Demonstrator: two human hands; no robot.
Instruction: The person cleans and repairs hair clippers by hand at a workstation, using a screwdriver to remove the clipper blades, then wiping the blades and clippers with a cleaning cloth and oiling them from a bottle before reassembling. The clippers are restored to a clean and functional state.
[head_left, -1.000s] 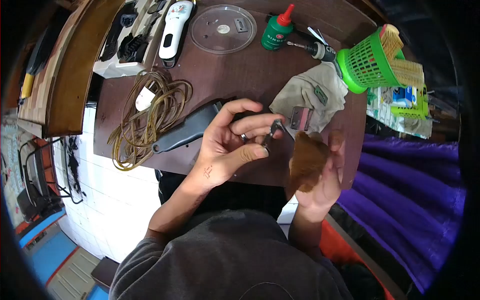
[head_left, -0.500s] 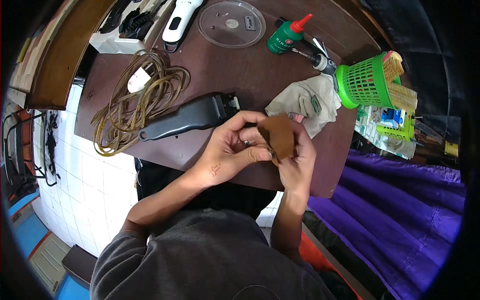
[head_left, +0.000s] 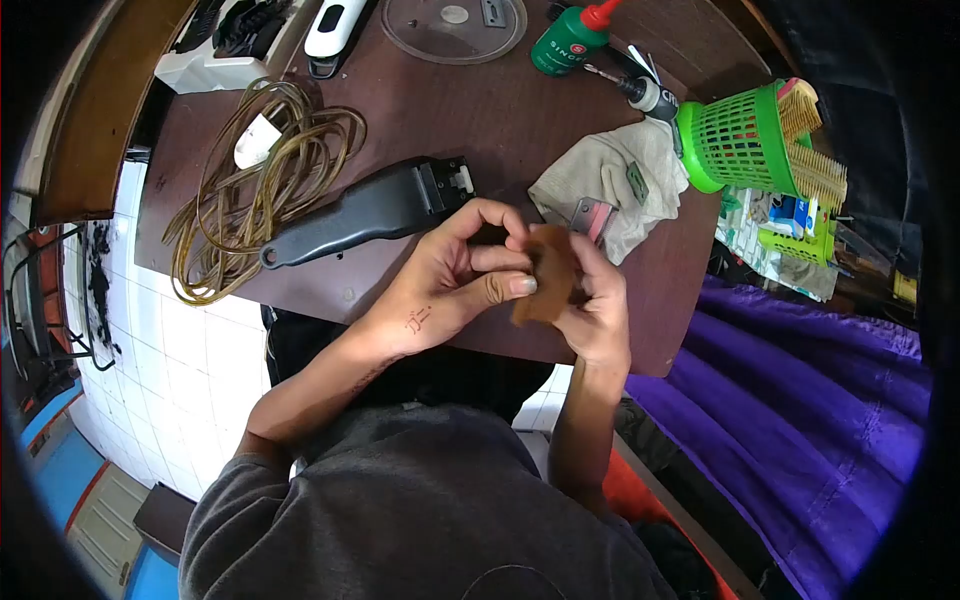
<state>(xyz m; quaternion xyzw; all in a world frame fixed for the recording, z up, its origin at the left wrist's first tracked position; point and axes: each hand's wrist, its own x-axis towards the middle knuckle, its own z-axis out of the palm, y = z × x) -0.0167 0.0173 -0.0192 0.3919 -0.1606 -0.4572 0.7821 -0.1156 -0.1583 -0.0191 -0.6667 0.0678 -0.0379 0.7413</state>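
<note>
A brown, torn-edged piece of what looks like sandpaper (head_left: 550, 275) is between my hands above the near edge of the table. My left hand (head_left: 455, 280) pinches its left side with the thumb and fingers. My right hand (head_left: 602, 310) is closed on it from the right, with some fingers hidden behind it. Whether a small part lies under the paper cannot be seen. A black hair clipper (head_left: 365, 215) lies left of my hands. Beyond my right hand, a clipper blade (head_left: 593, 218) and another small metal blade (head_left: 637, 183) rest on a grey cloth (head_left: 590, 170).
A coiled cord (head_left: 215, 225) lies at the left. At the back are a foam box (head_left: 215, 72), a white clipper (head_left: 333, 30), a round clear lid (head_left: 420, 45) and a green oil bottle (head_left: 562, 45). A screwdriver (head_left: 650, 98) and green basket of combs (head_left: 735, 140) stand right.
The brown piece has turned and tilted between my fingers, and its face is narrower now. My left thumb has moved onto it. The view has shifted, showing more of the clipper blade on the cloth.
</note>
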